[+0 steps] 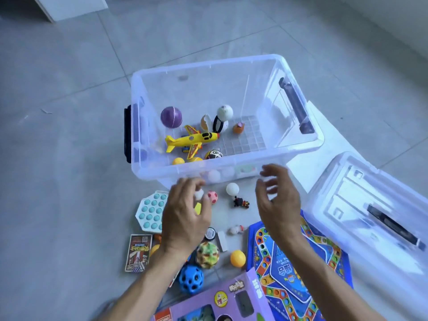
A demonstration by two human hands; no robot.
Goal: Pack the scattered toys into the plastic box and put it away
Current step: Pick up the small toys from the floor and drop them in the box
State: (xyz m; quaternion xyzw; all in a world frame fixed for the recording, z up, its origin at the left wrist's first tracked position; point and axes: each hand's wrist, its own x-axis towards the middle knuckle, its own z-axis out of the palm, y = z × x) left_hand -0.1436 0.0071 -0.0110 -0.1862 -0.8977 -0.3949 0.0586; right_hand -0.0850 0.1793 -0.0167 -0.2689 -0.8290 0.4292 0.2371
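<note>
- Left hand: fingers loosely spread, holding nothing.
- Right hand: fingers loosely spread, holding nothing.
- Plastic box: just beyond fingertips.
- White ball, pink ball: on floor between both hands' fingers.

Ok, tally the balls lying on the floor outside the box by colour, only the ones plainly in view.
white ball: 1
pink ball: 1
orange ball: 1
blue ball: 1
green patterned ball: 1
Total: 5
The round things partly hidden by the left hand are not counted.
</note>
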